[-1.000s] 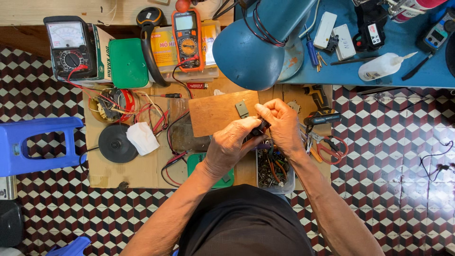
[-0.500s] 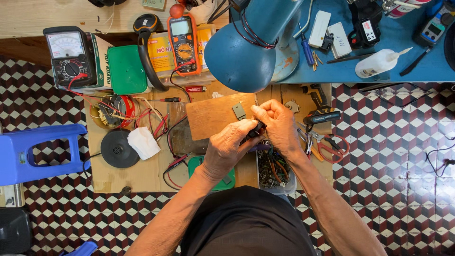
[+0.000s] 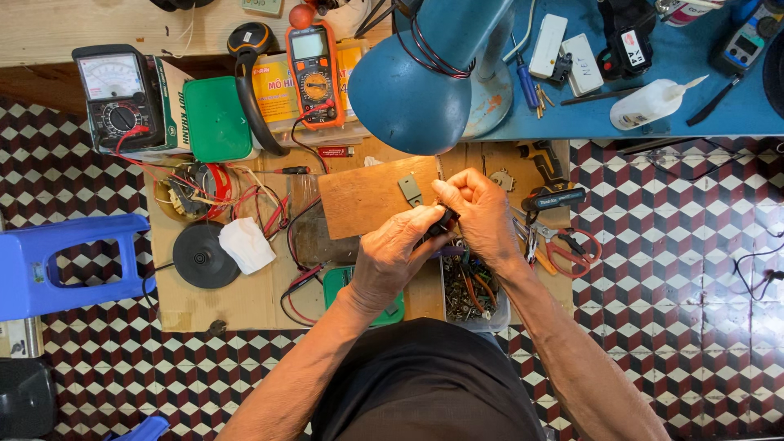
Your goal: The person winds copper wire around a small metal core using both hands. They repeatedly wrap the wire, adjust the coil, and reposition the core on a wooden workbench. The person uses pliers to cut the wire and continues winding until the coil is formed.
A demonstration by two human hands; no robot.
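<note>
My left hand (image 3: 392,257) and my right hand (image 3: 478,214) meet over the low work board, both pinching a small black part (image 3: 442,222) between their fingertips. Most of the part is hidden by my fingers. Just beyond the hands lies a brown wooden block (image 3: 367,196) with a small grey metal bracket (image 3: 410,189) on it. Under my right wrist sits a clear box of mixed screws and bits (image 3: 471,294). A green lid (image 3: 343,282) shows beneath my left wrist.
A blue desk lamp (image 3: 420,77) hangs over the board's far edge. An orange digital multimeter (image 3: 314,73), an analog meter (image 3: 114,98), a green box (image 3: 214,118), a black disc (image 3: 200,256), white tissue (image 3: 245,243), red-handled pliers (image 3: 567,245), a blue stool (image 3: 65,265).
The view has shifted slightly; my hands stay together on the small black part, with the fingers working it a little.
</note>
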